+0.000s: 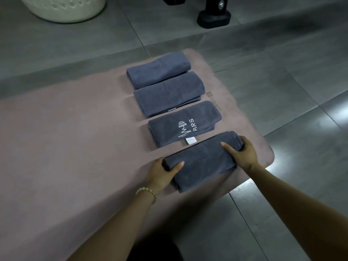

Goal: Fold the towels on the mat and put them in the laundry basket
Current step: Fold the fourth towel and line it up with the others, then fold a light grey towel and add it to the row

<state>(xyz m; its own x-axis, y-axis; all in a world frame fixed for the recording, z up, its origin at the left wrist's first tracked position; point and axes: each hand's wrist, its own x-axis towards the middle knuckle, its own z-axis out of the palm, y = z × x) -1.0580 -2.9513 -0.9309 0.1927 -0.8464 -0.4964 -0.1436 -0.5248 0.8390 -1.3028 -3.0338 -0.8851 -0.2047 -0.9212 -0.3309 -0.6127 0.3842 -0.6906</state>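
Several folded dark grey towels lie in a row on the pink mat (75,138). The nearest towel (203,161) is folded, and both hands grip it. My left hand (162,172) holds its left end, thumb on top. My right hand (243,153) holds its right end. Beyond it lies a towel with a white logo and tag (184,123), then a plain folded towel (167,94), then the farthest towel (158,69). The white laundry basket (64,8) stands on the floor at the far left, partly cut off by the frame.
Grey floor tiles (282,81) surround the mat. A black stand foot (213,17) sits on the floor at the far centre-right. A beaded bracelet (147,194) is on my left wrist. The mat's left part is bare.
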